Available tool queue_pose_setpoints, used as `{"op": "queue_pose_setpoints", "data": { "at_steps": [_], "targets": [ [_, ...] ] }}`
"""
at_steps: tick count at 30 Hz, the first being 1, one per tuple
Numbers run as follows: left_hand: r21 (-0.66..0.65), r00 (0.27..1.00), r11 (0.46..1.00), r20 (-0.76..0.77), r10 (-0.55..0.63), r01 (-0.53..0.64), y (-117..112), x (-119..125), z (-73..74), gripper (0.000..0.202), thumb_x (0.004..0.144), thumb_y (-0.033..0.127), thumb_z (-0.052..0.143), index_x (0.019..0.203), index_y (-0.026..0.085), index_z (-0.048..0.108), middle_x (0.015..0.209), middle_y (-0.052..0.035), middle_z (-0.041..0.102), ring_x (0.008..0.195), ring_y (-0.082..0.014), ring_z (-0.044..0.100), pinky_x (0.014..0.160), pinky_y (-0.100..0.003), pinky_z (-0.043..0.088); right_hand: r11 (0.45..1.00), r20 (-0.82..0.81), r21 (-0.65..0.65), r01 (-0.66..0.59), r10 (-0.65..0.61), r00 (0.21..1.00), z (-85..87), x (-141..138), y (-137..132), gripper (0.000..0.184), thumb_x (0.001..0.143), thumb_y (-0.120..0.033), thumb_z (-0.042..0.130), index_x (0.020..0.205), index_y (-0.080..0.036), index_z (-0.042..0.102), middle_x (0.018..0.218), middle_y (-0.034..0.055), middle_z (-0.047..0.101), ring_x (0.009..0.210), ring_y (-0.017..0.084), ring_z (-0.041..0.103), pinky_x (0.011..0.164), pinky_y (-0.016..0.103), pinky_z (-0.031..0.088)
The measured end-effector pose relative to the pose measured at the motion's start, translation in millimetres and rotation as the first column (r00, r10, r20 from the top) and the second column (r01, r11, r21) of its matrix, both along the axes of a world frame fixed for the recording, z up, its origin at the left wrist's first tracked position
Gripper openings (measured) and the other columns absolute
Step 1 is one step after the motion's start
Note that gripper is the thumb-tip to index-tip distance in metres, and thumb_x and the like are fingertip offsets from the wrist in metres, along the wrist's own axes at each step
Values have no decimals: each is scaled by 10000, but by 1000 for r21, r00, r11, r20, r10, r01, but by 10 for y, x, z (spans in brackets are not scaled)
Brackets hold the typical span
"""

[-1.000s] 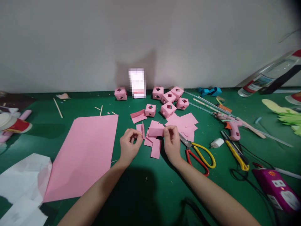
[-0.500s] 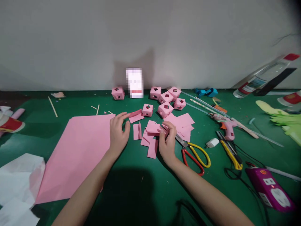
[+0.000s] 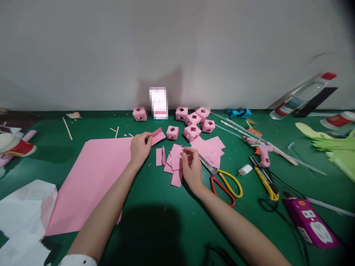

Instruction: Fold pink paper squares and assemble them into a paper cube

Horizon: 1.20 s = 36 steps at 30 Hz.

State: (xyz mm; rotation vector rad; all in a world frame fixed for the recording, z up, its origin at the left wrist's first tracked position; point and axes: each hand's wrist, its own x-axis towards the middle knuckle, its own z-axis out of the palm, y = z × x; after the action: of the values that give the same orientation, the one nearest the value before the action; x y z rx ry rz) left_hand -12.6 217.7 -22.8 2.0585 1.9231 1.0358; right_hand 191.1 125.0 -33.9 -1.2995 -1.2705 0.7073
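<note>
My left hand (image 3: 140,147) pinches the near end of a folded pink paper strip (image 3: 158,135) lying beside the large pink sheet (image 3: 95,177). My right hand (image 3: 190,166) is curled over a pile of small pink paper pieces (image 3: 173,159), fingertips pinched on the edge of a folded piece there. A loose folded piece (image 3: 160,156) lies between the two hands. Several pink paper cubes (image 3: 191,131) with square holes stand behind the pile, near the wall.
Scissors with red and yellow handles (image 3: 224,181) lie right of my right hand. A pink glue gun (image 3: 262,153), a yellow utility knife (image 3: 264,179), a purple power strip (image 3: 309,221), a bottle (image 3: 301,94), green paper (image 3: 332,146), white paper (image 3: 24,210) and a cup (image 3: 15,146) surround the green mat.
My left hand let go of the small folded piece, reached forward-left and pinched the folded strip. My right hand lowered its piece onto the pile. The view shifted slightly.
</note>
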Motion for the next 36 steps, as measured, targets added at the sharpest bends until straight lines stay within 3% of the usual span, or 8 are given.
{"op": "queue_pose_setpoints", "data": {
  "at_steps": [3, 7, 12, 15, 18, 21, 27, 36],
  "targets": [
    [-2, 980, 997, 183, 81, -82, -206, -51, 101, 251, 902, 356, 521, 992, 202, 697, 854, -47, 725, 759, -212, 644, 694, -303, 455, 997, 15, 36, -66, 65, 998, -15, 8, -25, 262, 915, -136, 415, 1135, -198, 543, 1119, 86, 606, 971, 190, 639, 861, 367, 497],
    [60, 955, 996, 294, 43, -63, -677, -22, 192, 280, 922, 378, 516, 1047, 189, 681, 872, -38, 720, 787, -183, 650, 685, -261, 477, 993, 25, 111, -33, 30, 999, -27, 34, -29, 290, 899, -114, 397, 1133, -199, 547, 1118, 86, 574, 916, 181, 642, 842, 369, 504],
    [80, 918, 994, 395, 32, -69, -1347, 112, 109, 248, 896, 368, 579, 1016, 188, 701, 912, -52, 737, 812, -186, 679, 733, -279, 530, 992, 12, 126, -19, 18, 1000, 52, 4, -193, 196, 929, -264, 488, 1095, -199, 568, 1070, 94, 610, 926, 207, 620, 793, 363, 511],
    [-9, 886, 998, 461, 55, -57, -1581, 152, 27, 226, 878, 374, 610, 967, 191, 708, 873, -47, 740, 768, -182, 687, 701, -275, 547, 989, -26, 54, -140, 142, 990, 96, -94, -437, 155, 923, -331, 522, 999, -203, 567, 812, 25, 622, 686, 157, 588, 650, 297, 493],
    [-87, 848, 996, 526, 64, -21, -1652, 174, -29, 220, 839, 388, 661, 918, 187, 708, 784, -26, 723, 663, -156, 664, 611, -245, 534, 974, 51, 5, -227, 227, 973, 106, -213, -637, 223, 819, -393, 677, 828, -212, 548, 651, -32, 548, 567, 127, 507, 559, 256, 433],
    [-114, 822, 992, 568, 25, 48, -1639, 206, -45, 219, 824, 393, 679, 895, 187, 700, 744, -14, 706, 616, -144, 646, 562, -229, 522, 977, 124, -4, -214, 213, 969, 97, -283, -691, 221, 832, -367, 661, 746, -209, 532, 643, -29, 547, 569, 121, 503, 559, 248, 414],
    [-157, 794, 965, 604, -74, 210, -1595, 227, 48, 270, 914, 416, 542, 964, 189, 680, 773, -17, 699, 600, -136, 646, 568, -231, 529, 964, 107, -81, -255, 262, 959, 47, -246, -602, 180, 895, -327, 579, 770, -197, 576, 618, -29, 552, 528, 115, 481, 518, 236, 383],
    [-262, 603, 915, 797, 27, 306, -1535, 221, 90, 376, 871, 444, 602, 1126, 167, 613, 871, -37, 664, 700, -128, 638, 584, -214, 525, 916, 69, -229, -330, 354, 933, -8, -189, -574, 240, 919, -369, 536, 800, -175, 611, 631, -14, 561, 562, 125, 481, 542, 241, 358]
  ]
}}
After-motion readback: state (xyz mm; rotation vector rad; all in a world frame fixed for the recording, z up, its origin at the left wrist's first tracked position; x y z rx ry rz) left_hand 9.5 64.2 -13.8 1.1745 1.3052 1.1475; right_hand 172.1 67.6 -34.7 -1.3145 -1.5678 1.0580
